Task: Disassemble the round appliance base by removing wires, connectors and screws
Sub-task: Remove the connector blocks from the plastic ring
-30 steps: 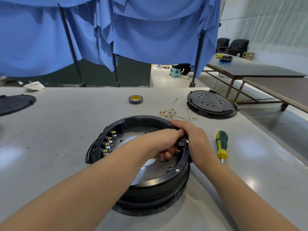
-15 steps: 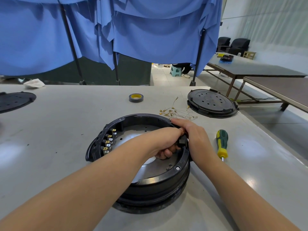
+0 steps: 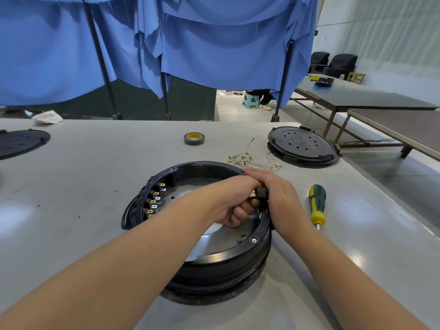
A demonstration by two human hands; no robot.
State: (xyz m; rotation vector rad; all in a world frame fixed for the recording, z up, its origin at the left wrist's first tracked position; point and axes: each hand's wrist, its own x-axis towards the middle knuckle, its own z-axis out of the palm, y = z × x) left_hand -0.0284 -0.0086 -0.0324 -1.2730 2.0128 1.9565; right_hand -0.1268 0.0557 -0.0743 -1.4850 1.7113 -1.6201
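The round black appliance base [image 3: 221, 256] sits on the grey table in front of me, open side up, with a shiny metal plate inside. A row of brass spade terminals [image 3: 156, 201] lines its inner left wall. At the right inner rim, both hands meet on a small black connector block [image 3: 261, 193]. My left hand [image 3: 232, 201] reaches inside the base with its fingers curled around the block. My right hand [image 3: 278, 198] wraps over the rim from outside and grips the same block. A pile of removed thin wires with brass ends [image 3: 252, 159] lies just behind the base.
A green and yellow screwdriver [image 3: 316, 203] lies right of the base. A roll of tape [image 3: 194, 138] sits at the back middle. Black round covers rest at the back right [image 3: 302, 145] and far left [image 3: 21, 141]. Blue curtains hang behind the table.
Both hands stay on the connector block at the right rim; the base and hands hold nearly the same place. The view has shifted slightly.
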